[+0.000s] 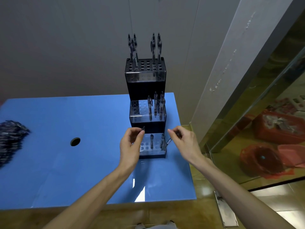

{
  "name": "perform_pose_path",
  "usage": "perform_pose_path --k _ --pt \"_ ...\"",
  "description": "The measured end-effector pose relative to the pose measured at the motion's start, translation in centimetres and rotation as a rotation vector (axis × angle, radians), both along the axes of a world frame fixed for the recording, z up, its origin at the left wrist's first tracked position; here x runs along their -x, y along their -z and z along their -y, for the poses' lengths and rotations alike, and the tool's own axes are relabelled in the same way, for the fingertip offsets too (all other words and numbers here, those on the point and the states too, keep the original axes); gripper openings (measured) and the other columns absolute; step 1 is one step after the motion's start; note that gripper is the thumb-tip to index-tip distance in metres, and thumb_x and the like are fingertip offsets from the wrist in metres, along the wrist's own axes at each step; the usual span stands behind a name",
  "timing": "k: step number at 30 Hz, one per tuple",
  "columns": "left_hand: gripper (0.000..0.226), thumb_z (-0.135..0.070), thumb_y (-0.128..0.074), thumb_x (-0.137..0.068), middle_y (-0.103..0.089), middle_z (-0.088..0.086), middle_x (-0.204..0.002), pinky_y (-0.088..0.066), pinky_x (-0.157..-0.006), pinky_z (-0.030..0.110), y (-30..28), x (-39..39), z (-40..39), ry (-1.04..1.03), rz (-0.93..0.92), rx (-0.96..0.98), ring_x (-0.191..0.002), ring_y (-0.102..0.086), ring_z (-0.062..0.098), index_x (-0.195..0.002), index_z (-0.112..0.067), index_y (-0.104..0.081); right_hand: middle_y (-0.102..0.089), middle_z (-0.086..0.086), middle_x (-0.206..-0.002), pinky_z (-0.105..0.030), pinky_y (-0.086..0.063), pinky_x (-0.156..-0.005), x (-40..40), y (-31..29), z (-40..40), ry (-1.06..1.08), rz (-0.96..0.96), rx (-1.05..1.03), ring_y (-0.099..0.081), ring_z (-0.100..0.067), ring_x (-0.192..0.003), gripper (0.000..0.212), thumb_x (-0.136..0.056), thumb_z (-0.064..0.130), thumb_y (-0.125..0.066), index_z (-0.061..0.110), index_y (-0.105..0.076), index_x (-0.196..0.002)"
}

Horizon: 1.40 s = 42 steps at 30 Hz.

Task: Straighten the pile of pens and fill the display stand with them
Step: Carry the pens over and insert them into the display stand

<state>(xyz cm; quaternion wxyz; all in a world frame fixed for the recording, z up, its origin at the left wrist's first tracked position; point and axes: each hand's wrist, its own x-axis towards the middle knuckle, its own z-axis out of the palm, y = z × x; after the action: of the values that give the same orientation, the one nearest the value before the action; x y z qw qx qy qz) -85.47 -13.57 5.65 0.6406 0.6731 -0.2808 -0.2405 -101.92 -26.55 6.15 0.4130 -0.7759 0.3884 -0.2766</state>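
While the pile of pens (11,138) waits far left of the stand (146,103) on the blue worktop (66,162), I have my left hand (132,144) over the stand's lowest tier, its grip pinching a pen (143,128) by its top. My right hand (183,142) pinches another pen (168,142), slanting toward that tier's right holes. These look light, stiff and slick; I'd hold mid-barrel, since the holes are narrow.
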Motion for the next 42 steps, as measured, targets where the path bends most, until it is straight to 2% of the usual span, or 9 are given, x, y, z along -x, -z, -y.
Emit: perform_pose_path --k 5,10,13,20,28,34,39,42 --pt "0.008 -0.011 -0.074 -0.093 -0.073 -0.003 -0.094 -0.055 -0.072 0.022 -0.8 0.3 0.2 -0.048 -0.012 0.037 -0.085 -0.067 0.011 -0.099 -0.015 -0.07 -0.055 0.006 -0.06 -0.025 -0.039 -0.055 0.3 -0.7 0.2 -0.057 -0.067 0.116 -0.046 -0.008 -0.055 0.013 -0.095 0.031 -0.07 0.019 -0.067 -0.092" --pt "0.021 -0.009 -0.075 -0.093 -0.074 -0.002 -0.101 -0.058 -0.082 0.024 -0.5 0.9 0.4 -0.049 0.036 0.029 -0.094 -0.07 0.01 -0.112 -0.017 -0.073 -0.059 0.015 -0.065 -0.02 -0.044 -0.059 0.4 -1.3 0.5 -0.049 -0.125 0.171 -0.055 -0.003 -0.061 0.018 -0.089 0.032 -0.077 0.02 -0.064 -0.089" --pt "0.019 -0.011 -0.074 -0.093 -0.075 -0.005 -0.106 -0.058 -0.086 0.027 -0.1 1.2 0.4 -0.055 0.108 0.006 -0.098 -0.07 0.007 -0.111 -0.016 -0.075 -0.061 0.015 -0.068 -0.022 -0.048 -0.061 0.5 -1.4 0.6 -0.055 -0.128 0.2 -0.057 -0.002 -0.063 0.019 -0.087 0.033 -0.08 0.019 -0.067 -0.088" --pt "0.018 -0.01 -0.075 -0.093 -0.073 -0.01 -0.103 -0.058 -0.083 0.026 0.2 1.5 0.6 -0.047 0.175 0.017 -0.095 -0.07 0.007 -0.106 -0.023 -0.075 -0.066 0.011 -0.083 -0.033 -0.053 -0.069 0.1 -0.9 0.6 -0.086 -0.101 0.259 -0.061 -0.01 -0.073 0.013 -0.094 0.032 -0.072 0.02 -0.068 -0.095" --pt "0.015 -0.01 -0.075 -0.093 -0.073 -0.008 -0.104 -0.055 -0.081 0.019 0.5 1.0 0.8 -0.072 0.215 0.049 -0.094 -0.07 0.008 -0.106 -0.017 -0.075 -0.065 0.011 -0.09 -0.031 -0.051 -0.07 -0.1 -0.7 0.4 -0.167 -0.214 0.315 -0.059 -0.008 -0.076 0.014 -0.101 0.035 -0.06 0.022 -0.065 -0.101" --pt "0.016 -0.006 -0.075 -0.091 -0.072 -0.007 -0.103 -0.059 -0.08 0.027 1.5 1.2 1.1 0.015 0.252 0.012 -0.093 -0.073 0.011 -0.104 -0.016 -0.074 -0.066 0.011 -0.1 -0.032 -0.05 -0.072 -0.7 -0.8 0.4 -0.217 -0.311 0.388 -0.061 -0.011 -0.08 0.015 -0.101 0.034 -0.059 0.024 -0.065 -0.112" --pt "0.014 -0.006 -0.076 -0.09 -0.073 -0.007 -0.101 -0.057 -0.077 0.019 2.3 1.2 1.1 0.049 0.295 -0.052 -0.091 -0.071 0.005 -0.102 -0.014 -0.075 -0.069 0.01 -0.102 -0.034 -0.052 -0.075 -0.9 -0.1 0.3 -0.312 -0.485 0.426 -0.065 -0.015 -0.086 0.017 -0.101 0.036 -0.06 0.026 -0.067 -0.112" --pt "0.01 -0.01 -0.077 -0.089 -0.073 -0.008 -0.095 -0.059 -0.076 0.026 3.5 1.0 0.8 0.058 0.285 -0.13 -0.088 -0.071 0.004 -0.095 -0.017 -0.073 -0.071 0.011 -0.099 -0.031 -0.051 -0.074 -1.1 0.5 0.4 -0.29 -0.476 0.378 -0.064 -0.012 -0.083 0.017 -0.099 0.036 -0.062 0.027 -0.069 -0.11"
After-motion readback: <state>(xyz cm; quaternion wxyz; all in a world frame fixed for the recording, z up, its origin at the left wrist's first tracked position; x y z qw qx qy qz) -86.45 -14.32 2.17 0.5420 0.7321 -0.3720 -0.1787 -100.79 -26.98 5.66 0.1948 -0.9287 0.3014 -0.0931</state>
